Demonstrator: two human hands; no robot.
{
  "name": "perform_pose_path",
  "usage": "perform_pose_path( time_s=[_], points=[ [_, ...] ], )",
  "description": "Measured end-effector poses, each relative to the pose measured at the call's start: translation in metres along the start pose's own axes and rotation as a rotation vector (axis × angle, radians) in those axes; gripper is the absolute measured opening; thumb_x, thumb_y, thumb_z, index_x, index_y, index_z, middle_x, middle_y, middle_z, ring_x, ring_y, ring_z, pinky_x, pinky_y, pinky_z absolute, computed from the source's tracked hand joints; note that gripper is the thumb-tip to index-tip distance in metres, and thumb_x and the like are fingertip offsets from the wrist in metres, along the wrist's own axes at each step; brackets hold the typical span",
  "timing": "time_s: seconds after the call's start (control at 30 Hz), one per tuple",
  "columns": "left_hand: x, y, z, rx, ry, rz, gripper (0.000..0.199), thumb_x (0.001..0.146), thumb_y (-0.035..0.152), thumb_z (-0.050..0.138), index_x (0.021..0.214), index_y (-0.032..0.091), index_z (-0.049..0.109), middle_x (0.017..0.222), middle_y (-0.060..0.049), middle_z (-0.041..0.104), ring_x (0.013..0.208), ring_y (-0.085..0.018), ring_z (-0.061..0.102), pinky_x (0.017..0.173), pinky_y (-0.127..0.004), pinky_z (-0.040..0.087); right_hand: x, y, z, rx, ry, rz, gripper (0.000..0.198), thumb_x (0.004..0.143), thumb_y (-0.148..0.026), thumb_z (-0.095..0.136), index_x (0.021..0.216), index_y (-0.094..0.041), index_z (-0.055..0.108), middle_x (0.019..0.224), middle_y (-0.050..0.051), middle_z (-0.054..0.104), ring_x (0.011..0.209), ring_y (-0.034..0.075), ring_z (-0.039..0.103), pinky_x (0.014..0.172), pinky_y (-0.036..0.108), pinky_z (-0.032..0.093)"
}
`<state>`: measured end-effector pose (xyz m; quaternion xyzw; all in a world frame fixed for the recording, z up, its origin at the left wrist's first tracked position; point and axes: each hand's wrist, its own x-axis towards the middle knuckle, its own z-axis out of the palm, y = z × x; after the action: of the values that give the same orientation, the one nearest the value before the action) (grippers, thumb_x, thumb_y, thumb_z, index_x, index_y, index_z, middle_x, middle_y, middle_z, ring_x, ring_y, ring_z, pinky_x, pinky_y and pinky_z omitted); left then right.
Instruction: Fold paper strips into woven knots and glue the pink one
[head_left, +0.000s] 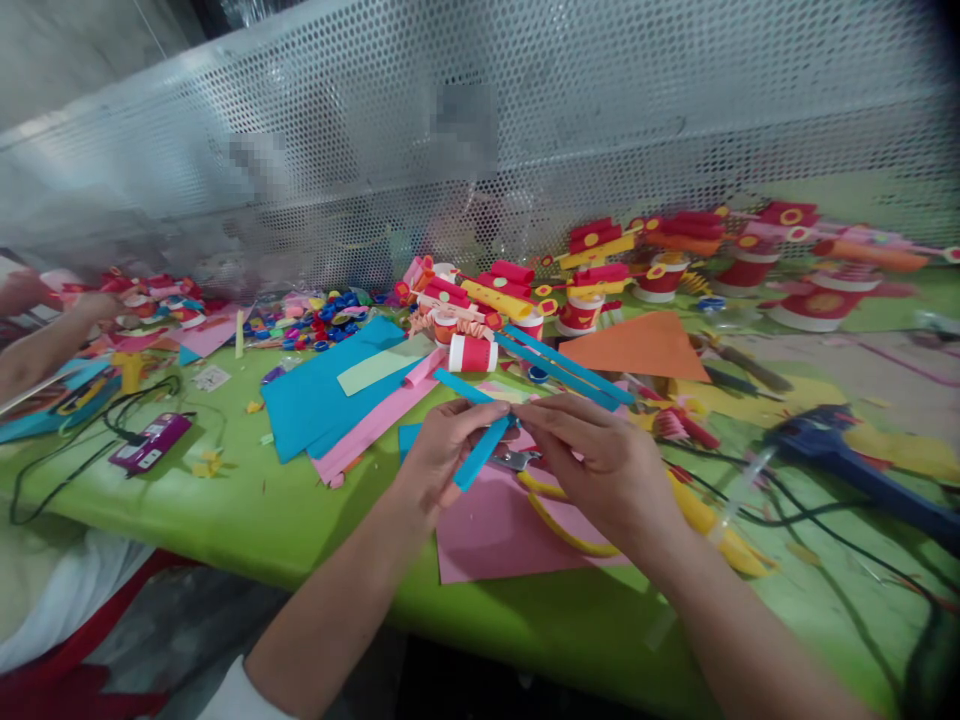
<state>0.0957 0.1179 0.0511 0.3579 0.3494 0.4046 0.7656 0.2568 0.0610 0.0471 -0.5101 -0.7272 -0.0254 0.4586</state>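
Observation:
Between my two hands is a blue paper strip point(481, 455), bent or crossed where my fingertips meet. My left hand point(442, 445) pinches it, one end hanging down past the fingers and another pointing up left. The fingers of my right hand point(592, 450) close on the same strip from the other side. Below them lie yellow-handled scissors point(559, 520) on a pink paper sheet point(480, 545). Just beyond my hands a red and white paper cup point(472, 353) lies on its side, with more blue strips point(562, 365) to its right.
Blue sheets point(300, 400) and an orange sheet point(637, 345) lie on the green table point(240, 520). Decorated cups point(660, 280) line the perforated metal panel point(525, 130). At right rests a blue glue gun point(847, 465) with cables; at left are a purple power box point(152, 443) and another person's arm point(60, 335).

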Motion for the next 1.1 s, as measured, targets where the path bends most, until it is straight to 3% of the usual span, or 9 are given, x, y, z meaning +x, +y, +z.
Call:
perform_pose_path(
  time_s=[0.1, 0.17, 0.27, 0.37, 0.63, 0.87, 1.1],
  points=[
    [0.0, -0.001, -0.001, 0.041, -0.023, 0.068, 0.021, 0.071, 0.029, 0.086, 0.084, 0.015, 0.077, 0.077, -0.005, 0.075, 0.066, -0.015, 0.068, 0.071, -0.029, 0.056, 0.002, 0.0, -0.001, 0.144, -0.009, 0.092, 0.022, 0.094, -0.017, 0.06, 0.104, -0.017, 0.079, 0.101, 0.009, 0.076, 0.088, 0.021, 0.073, 0.072, 0.031, 0.058],
    [0.0, -0.003, -0.002, 0.086, -0.03, 0.132, 0.025, 0.07, 0.033, 0.087, 0.085, 0.016, 0.078, 0.077, -0.005, 0.075, 0.068, -0.016, 0.069, 0.071, -0.03, 0.057, 0.004, -0.001, -0.003, 0.247, -0.034, 0.193, 0.019, 0.093, -0.02, 0.062, 0.104, -0.017, 0.078, 0.092, 0.007, 0.075, 0.076, 0.017, 0.071, 0.064, 0.028, 0.057],
    [0.0, -0.004, -0.003, 0.158, -0.033, 0.195, 0.026, 0.071, 0.037, 0.086, 0.086, 0.018, 0.079, 0.078, -0.005, 0.075, 0.072, -0.017, 0.07, 0.069, -0.029, 0.058, 0.007, -0.003, -0.007, 0.338, -0.093, 0.387, 0.022, 0.093, -0.031, 0.063, 0.103, -0.017, 0.076, 0.075, 0.003, 0.071, 0.057, 0.014, 0.061, 0.051, 0.026, 0.053],
    [-0.002, -0.005, -0.002, 0.212, -0.043, 0.233, 0.023, 0.073, 0.038, 0.084, 0.086, 0.019, 0.08, 0.08, -0.005, 0.076, 0.073, -0.017, 0.07, 0.069, -0.03, 0.058, 0.009, -0.003, -0.008, 0.395, -0.158, 0.496, 0.03, 0.094, -0.041, 0.06, 0.097, -0.017, 0.076, 0.066, 0.001, 0.064, 0.054, 0.013, 0.055, 0.049, 0.026, 0.05],
    [-0.01, -0.003, 0.005, 0.406, -0.06, 0.339, 0.016, 0.079, 0.036, 0.078, 0.083, 0.021, 0.081, 0.081, -0.004, 0.077, 0.073, -0.018, 0.069, 0.072, -0.032, 0.056, 0.009, -0.001, -0.009, 0.47, -0.211, 0.583, 0.032, 0.09, -0.048, 0.065, 0.081, -0.017, 0.069, 0.063, 0.001, 0.061, 0.055, 0.013, 0.052, 0.05, 0.025, 0.043],
    [-0.006, -0.002, 0.003, 0.342, -0.035, 0.307, 0.015, 0.072, 0.028, 0.083, 0.082, 0.018, 0.08, 0.079, -0.005, 0.077, 0.076, -0.018, 0.07, 0.074, -0.03, 0.056, 0.009, -0.007, -0.01, 0.409, -0.107, 0.52, 0.03, 0.091, -0.045, 0.064, 0.084, -0.017, 0.071, 0.063, 0.001, 0.061, 0.051, 0.012, 0.05, 0.046, 0.025, 0.04],
    [-0.01, 0.0, 0.006, 0.312, -0.116, 0.316, 0.017, 0.073, 0.028, 0.083, 0.088, 0.021, 0.081, 0.088, -0.005, 0.078, 0.084, -0.02, 0.072, 0.082, -0.034, 0.057, 0.008, -0.004, -0.009, 0.559, -0.154, 0.566, 0.035, 0.086, -0.052, 0.07, 0.084, -0.017, 0.07, 0.066, 0.001, 0.061, 0.055, 0.013, 0.054, 0.049, 0.025, 0.043]
  ],
)
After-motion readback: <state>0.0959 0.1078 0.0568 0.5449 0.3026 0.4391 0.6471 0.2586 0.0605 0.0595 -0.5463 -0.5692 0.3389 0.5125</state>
